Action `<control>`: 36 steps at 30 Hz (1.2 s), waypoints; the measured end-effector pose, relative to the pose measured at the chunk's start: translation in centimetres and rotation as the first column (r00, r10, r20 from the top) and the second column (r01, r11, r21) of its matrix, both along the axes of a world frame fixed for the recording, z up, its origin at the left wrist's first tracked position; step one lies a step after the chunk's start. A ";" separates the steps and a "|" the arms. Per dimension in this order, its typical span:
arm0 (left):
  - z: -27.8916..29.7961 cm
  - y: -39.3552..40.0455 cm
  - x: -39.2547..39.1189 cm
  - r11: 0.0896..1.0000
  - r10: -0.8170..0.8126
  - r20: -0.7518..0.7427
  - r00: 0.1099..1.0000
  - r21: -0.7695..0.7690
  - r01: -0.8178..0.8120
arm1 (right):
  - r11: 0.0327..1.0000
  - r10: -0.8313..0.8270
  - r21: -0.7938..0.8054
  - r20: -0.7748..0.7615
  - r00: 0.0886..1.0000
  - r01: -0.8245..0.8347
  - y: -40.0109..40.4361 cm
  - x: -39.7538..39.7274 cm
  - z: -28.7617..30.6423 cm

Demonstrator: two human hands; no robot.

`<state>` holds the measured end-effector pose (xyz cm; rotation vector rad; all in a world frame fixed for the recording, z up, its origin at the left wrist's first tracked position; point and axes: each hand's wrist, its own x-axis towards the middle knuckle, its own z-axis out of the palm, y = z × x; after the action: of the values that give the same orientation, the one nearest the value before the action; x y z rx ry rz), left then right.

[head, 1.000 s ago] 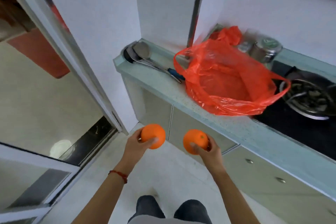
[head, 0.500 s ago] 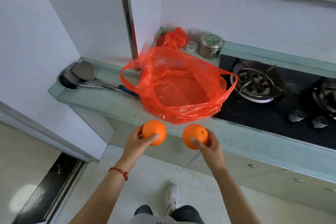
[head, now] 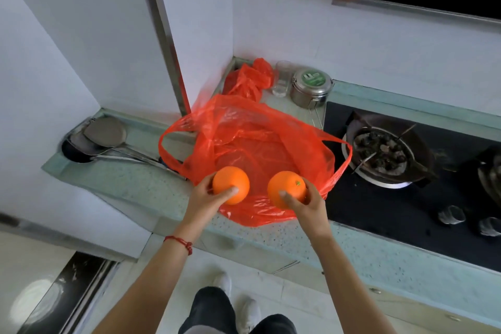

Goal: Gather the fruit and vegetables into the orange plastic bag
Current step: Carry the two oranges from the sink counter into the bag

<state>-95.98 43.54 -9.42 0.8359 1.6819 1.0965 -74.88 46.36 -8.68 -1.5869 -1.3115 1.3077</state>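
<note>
Head view: left hand (head: 202, 199) and right hand (head: 307, 205) are each cupping a firm, smooth orange, left orange (head: 231, 181) and right orange (head: 286, 189), grip curled round the sides; flimsy orange plastic bag (head: 244, 144) is gaping at 12 o'clock on the table (head: 130, 187).

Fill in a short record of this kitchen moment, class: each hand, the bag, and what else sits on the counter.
left hand: grips left orange
right hand: grips right orange
orange plastic bag: open on counter, under both oranges
counter left: ladles
counter back: glass, steel tin
stove: right of bag
</note>
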 end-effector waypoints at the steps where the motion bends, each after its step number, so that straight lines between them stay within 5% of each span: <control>1: -0.1 0.9 -0.2 1.000 -0.007 -0.005 1.000 -0.007 0.007 | 1.000 -0.005 -0.006 0.007 1.000 0.006 0.7 -0.3 -0.2; 17: -3.1 15.4 -2.3 0.978 -0.177 -0.045 0.983 -0.116 0.171 | 0.976 -0.170 -0.097 0.206 0.964 0.193 12.2 -4.9 -3.6; 36: -5.2 18.2 -3.3 0.955 -0.246 -0.127 0.961 -0.203 0.218 | 0.950 -0.204 -0.173 0.282 0.937 0.259 14.2 -6.2 -5.2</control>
<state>-99.25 61.72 -14.58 0.9862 1.7287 0.7173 -81.08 60.57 -13.93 -2.0517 -1.1196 1.1458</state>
